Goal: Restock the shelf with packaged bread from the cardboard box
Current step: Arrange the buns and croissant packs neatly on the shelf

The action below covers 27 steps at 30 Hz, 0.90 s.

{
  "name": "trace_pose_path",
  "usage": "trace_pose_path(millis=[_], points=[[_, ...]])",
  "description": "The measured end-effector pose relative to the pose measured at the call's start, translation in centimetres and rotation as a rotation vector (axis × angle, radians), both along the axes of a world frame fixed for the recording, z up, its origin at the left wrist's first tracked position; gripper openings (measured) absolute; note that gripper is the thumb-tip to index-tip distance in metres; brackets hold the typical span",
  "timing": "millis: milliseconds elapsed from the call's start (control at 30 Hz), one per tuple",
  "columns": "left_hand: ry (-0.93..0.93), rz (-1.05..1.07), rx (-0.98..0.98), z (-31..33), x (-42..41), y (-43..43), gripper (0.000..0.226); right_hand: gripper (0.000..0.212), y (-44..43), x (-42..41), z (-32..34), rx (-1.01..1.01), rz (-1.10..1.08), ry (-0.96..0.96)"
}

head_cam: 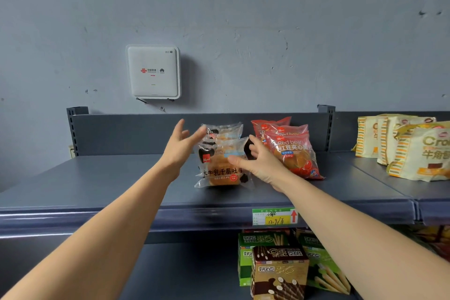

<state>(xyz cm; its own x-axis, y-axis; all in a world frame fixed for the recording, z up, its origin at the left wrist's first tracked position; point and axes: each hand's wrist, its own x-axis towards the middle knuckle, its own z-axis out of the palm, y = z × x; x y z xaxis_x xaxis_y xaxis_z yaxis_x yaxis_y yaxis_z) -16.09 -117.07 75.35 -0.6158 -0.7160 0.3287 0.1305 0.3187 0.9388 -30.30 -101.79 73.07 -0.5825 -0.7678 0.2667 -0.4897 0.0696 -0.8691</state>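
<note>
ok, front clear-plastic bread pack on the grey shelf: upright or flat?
Upright: the clear-plastic bread pack stands on its bottom edge, label facing out.

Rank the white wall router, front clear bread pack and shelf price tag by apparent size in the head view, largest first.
1-2. White wall router, front clear bread pack: look alike, unranked; pack is partly covered.
3. Shelf price tag: smallest.
</note>
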Motion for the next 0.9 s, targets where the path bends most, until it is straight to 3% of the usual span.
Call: trace_pose_path(millis=[133,333,733,900], points=[[0.098,0.155,-0.133,2.5,-1.2,1.5,0.063,0.078,0.5,0.2,1.2,-0.085,-0.164,0.170],[0.048,0.167,-0.351,5.1,-4.7,5.5,0.048,0.053,3.3,-1.5,2.8,-0.170,-0.348,0.236],[-0.308,0.149,-0.704,3.4,-13.3,12.1,0.045,0.044,9.7,-9.1,3.1,-0.074,-0.408,0.208],[-0.467,0.203,-0.700,1.6,-15.8,13.1,0.054,0.055,11.1,-12.4,2.2,0.045,-0.308,0.135]])
